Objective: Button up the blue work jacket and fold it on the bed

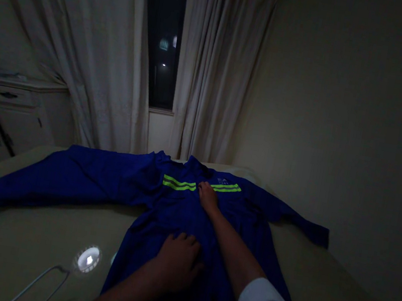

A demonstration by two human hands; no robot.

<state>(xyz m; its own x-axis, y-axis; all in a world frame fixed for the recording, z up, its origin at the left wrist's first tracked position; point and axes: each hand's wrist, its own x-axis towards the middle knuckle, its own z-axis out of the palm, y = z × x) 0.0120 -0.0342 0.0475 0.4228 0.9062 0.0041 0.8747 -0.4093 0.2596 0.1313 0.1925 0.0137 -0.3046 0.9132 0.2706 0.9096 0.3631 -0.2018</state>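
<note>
A dark blue work jacket point(171, 217) lies spread front side up on the bed-like surface, collar away from me and both sleeves stretched out. Lime-yellow reflective stripes point(179, 184) cross its chest, and a small pale logo sits above the right-hand stripe. My right hand point(207, 198) is at the centre front between the stripes, its fingers pinched on the jacket's front edge. Lower down, my left hand point(179, 263) rests on the jacket body with its fingers bent into the cloth. Its fingertips are hard to see in the dim light.
A thin wire hanger-like loop point(46, 281) lies at lower left, near a bright round light point(88, 259). Long curtains point(111, 44) flank a dark window point(165, 38). A pale cabinet point(19, 114) stands at left; a plain wall point(343, 117) is at right.
</note>
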